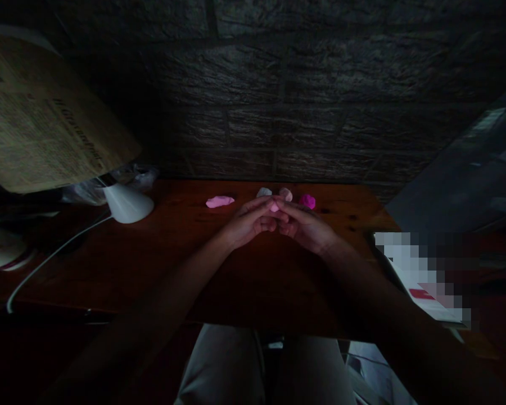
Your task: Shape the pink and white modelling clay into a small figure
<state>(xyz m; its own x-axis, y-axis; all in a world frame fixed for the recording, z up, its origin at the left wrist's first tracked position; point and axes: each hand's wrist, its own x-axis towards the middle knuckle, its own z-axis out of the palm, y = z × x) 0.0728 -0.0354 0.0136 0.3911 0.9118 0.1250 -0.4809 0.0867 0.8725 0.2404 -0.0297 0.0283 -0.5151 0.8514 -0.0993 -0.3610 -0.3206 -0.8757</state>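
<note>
Both hands share one grip: the fingertips of the left hand (253, 224) and right hand (306, 228) come together in a narrow pinch around a small pink piece (274, 207). The gap is only as wide as the piece, and the remaining fingers curl loosely beneath it. Holding it by the tips with the wrists apart probably gives fine control from both sides, without squashing something that looks soft; how hard the grip presses, I cannot tell.

Taking that piece as the landmark, a white lump (263, 192) lies just behind it and slightly left, partly covered by the fingers. A pale pink lump (285, 194) sits just behind it to the right, and a magenta lump (307, 201) farther right. Well to its left is a longer pink strip (220, 201). All four rest apart on the wooden surface (172, 253), in a loose row, perhaps so that the colours stay unmixed and within easy reach.

Farther left of the held piece stands a white lamp base (129, 203) with a newsprint-patterned shade (46, 118); its cord (54, 261) runs toward the near edge, and a white container (2, 250) is at the far left. Well to the right of the piece lies a flat white item (421, 294), partly pixelated. Behind everything rises a dark brick wall (253, 73).
</note>
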